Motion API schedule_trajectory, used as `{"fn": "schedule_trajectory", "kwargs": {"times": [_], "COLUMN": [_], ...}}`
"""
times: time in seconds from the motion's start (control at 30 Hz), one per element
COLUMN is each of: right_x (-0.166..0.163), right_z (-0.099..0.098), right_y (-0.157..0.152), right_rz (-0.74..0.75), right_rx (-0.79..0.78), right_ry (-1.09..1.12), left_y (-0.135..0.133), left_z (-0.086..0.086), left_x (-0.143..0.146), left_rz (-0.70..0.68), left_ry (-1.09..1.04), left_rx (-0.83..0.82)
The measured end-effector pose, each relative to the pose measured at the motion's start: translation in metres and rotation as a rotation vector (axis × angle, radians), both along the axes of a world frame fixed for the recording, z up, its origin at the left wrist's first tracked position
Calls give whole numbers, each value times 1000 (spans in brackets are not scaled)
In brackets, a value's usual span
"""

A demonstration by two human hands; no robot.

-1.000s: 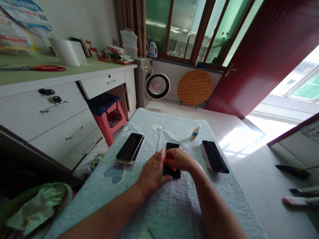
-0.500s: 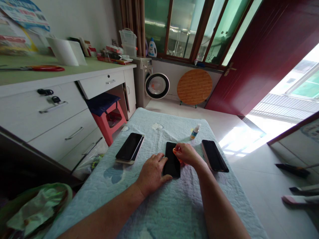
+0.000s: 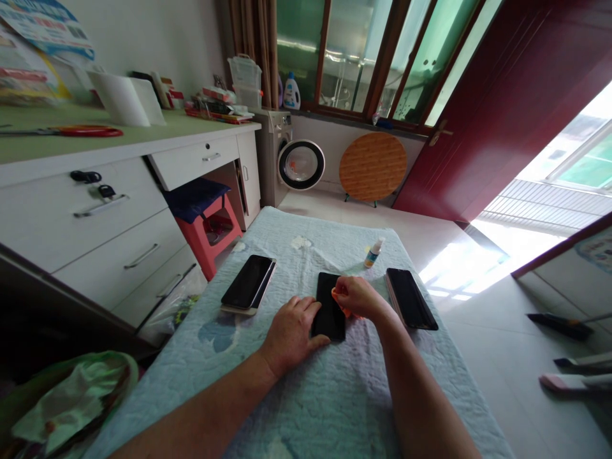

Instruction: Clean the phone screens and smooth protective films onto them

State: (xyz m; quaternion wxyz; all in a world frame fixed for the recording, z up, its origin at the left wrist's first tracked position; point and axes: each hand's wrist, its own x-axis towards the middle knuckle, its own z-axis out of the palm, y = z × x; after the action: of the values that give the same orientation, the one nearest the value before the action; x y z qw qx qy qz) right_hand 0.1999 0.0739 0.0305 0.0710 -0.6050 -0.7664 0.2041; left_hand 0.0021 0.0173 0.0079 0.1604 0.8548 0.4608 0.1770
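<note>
A black smartphone (image 3: 329, 317) lies screen up in the middle of the cloth-covered table. My left hand (image 3: 291, 333) holds it along its left side, with fingertips at the edge and the thumb by the lower corner. Pinched in my right hand (image 3: 359, 297) is an orange cloth (image 3: 349, 313), pressed on the right part of the screen. To the left, another dark phone (image 3: 248, 280) rests on a pale flat thing. A further dark phone (image 3: 412, 299) lies on the right, with a pinkish edge under it. Behind my right hand stands a small spray bottle (image 3: 373, 253).
A light blue quilted cover (image 3: 325, 236) is spread over the table. Left of it are a red stool (image 3: 210, 236) and a white desk with drawers (image 3: 143, 248). A basket (image 3: 129, 376) stands at lower left. The washing machine door (image 3: 301, 164) hangs open behind.
Hardly anything differs. My right hand and the orange cloth have shifted very slightly on the screen, while my left hand keeps its place on the phone.
</note>
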Motion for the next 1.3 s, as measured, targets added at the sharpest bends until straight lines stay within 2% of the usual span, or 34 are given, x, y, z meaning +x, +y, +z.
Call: {"fn": "schedule_trajectory", "kwargs": {"times": [0.37, 0.57, 0.77, 0.9, 1.03, 1.3], "right_x": [-22, -32, -45, -51, -48, -39], "right_z": [8, 4, -2, -2, 1, 15], "right_y": [-14, -28, -39, -42, -45, -47], "right_rz": [67, 68, 55, 131, 211, 233], "right_rx": [-36, 79, 131, 158, 130, 12], "right_ry": [-91, -92, -107, -93, -66, -63], "left_y": [4, 3, 6, 6, 5, 5], "left_z": [-1, -3, -16, -16, -12, -8], "left_x": [-1, 0, -2, -2, -1, -2], "left_rz": [16, 4, 24, 61, 51, -1], "left_ry": [-92, -103, -111, -90, -79, -102], "left_rx": [-54, -41, -12, -31, -37, -22]}}
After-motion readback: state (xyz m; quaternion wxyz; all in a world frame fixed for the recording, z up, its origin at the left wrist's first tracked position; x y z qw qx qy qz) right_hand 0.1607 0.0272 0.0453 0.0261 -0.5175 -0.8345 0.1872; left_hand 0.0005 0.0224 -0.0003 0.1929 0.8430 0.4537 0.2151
